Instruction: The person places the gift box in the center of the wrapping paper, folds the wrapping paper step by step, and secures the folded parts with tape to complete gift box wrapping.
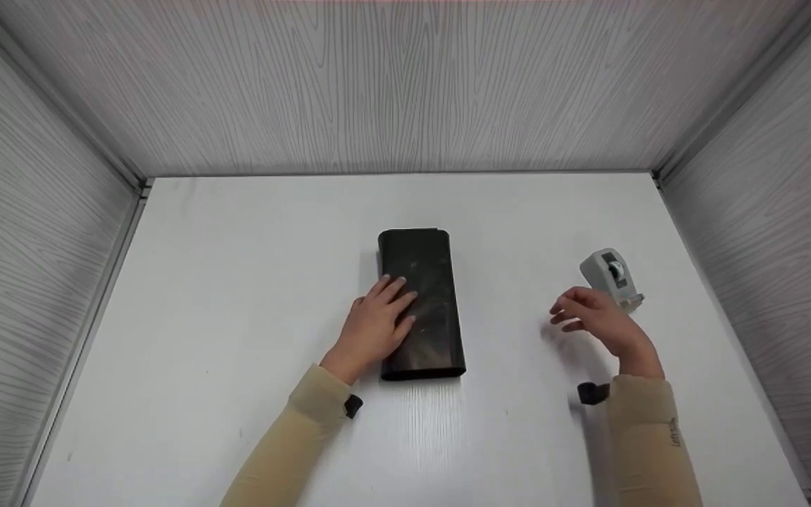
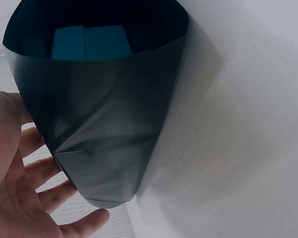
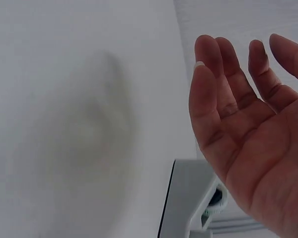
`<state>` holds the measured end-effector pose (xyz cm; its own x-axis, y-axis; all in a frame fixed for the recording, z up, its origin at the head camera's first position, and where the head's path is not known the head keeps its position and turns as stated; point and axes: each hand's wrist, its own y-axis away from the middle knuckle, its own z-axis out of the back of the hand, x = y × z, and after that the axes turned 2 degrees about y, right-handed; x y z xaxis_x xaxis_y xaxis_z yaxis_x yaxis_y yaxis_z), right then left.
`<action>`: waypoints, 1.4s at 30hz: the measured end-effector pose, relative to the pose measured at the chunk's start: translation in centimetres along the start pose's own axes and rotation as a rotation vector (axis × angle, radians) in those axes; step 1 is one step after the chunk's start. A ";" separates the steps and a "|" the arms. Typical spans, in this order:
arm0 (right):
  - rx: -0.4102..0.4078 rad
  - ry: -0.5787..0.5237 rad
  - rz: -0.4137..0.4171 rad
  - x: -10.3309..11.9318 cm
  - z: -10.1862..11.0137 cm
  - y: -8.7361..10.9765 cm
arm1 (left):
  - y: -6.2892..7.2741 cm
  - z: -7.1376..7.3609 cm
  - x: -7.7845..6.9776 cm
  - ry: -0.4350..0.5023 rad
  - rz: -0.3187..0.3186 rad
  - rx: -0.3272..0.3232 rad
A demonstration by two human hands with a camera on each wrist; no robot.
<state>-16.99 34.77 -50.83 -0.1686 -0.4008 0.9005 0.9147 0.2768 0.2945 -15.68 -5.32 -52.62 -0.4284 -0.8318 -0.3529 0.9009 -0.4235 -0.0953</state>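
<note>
A long dark sheet (image 1: 416,260), wrapped into a flattened sleeve, lies lengthwise in the middle of the table. Through its open near end, blue pieces (image 2: 102,42) show inside in the left wrist view. My left hand (image 1: 372,327) rests on the sleeve's left side, fingers spread over the top face. Off to the right, my right hand (image 1: 606,320) is raised above the table with loosely bent fingers and nothing in them. Just beyond it stands a grey tape dispenser (image 1: 597,271) with a roll of tape, partly overlapped by the hand in the right wrist view.
The white table (image 1: 250,239) is bounded by a pale wood-grain panel (image 1: 391,91) at the back and similar panels on the left and right. Dark wrist mounts (image 1: 592,393) stick out inward from both sleeves.
</note>
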 end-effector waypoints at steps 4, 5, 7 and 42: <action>0.074 0.025 0.054 1.6 -2.5 -1.6 | 0.0 0.0 0.0 -0.002 -0.002 -0.004; 0.099 0.038 0.065 2.0 -3.1 -2.0 | 0.0 0.0 0.0 -0.003 -0.003 -0.004; 0.148 0.064 0.086 2.8 -4.4 -2.8 | 0.0 -0.1 0.1 -0.007 -0.003 -0.002; 0.282 0.376 0.086 10.2 -12.1 -9.7 | -0.1 0.0 0.0 -0.012 0.020 0.022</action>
<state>-23.19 17.45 -48.41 0.0953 -0.6403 0.7622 0.7752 0.5281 0.3467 -15.74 -5.30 -52.58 -0.4115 -0.8443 -0.3433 0.9075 -0.4146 -0.0682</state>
